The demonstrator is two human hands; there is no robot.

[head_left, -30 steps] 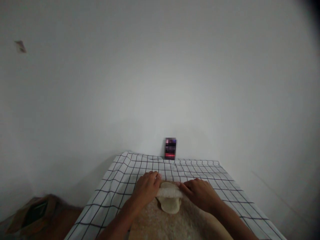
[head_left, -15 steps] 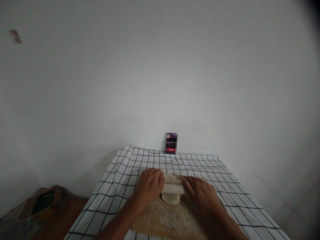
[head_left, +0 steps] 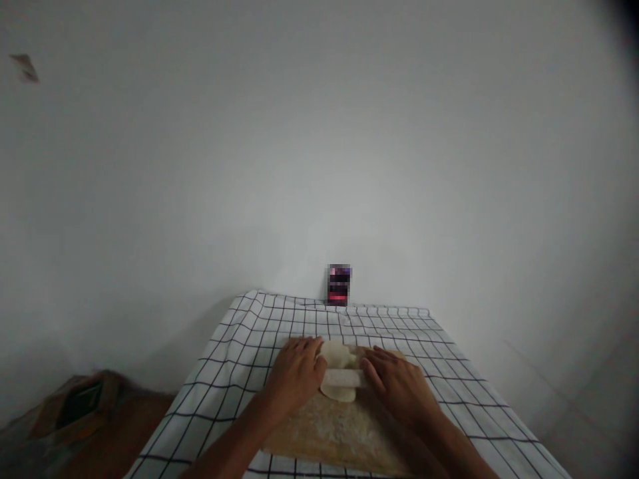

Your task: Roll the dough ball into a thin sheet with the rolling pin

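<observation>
A pale rolling pin [head_left: 344,378] lies crosswise over a flat piece of dough [head_left: 335,354], which shows both behind and in front of it. My left hand [head_left: 298,370] is closed over the pin's left end, and my right hand [head_left: 397,379] over its right end. Both ends of the pin are hidden under the hands. Beneath the dough is a wooden board [head_left: 324,432], its surface dusted with flour.
A white tablecloth with dark grid lines [head_left: 214,392] covers the table. At its far edge a dark, blurred-out upright object [head_left: 339,285] leans near the wall [head_left: 319,166]. On the lower left, beside the table, sits a brown box-like thing [head_left: 74,406].
My hands and the rolling pin have shifted slightly over the dough, and more dough shows behind the pin. The whole view has moved a little.
</observation>
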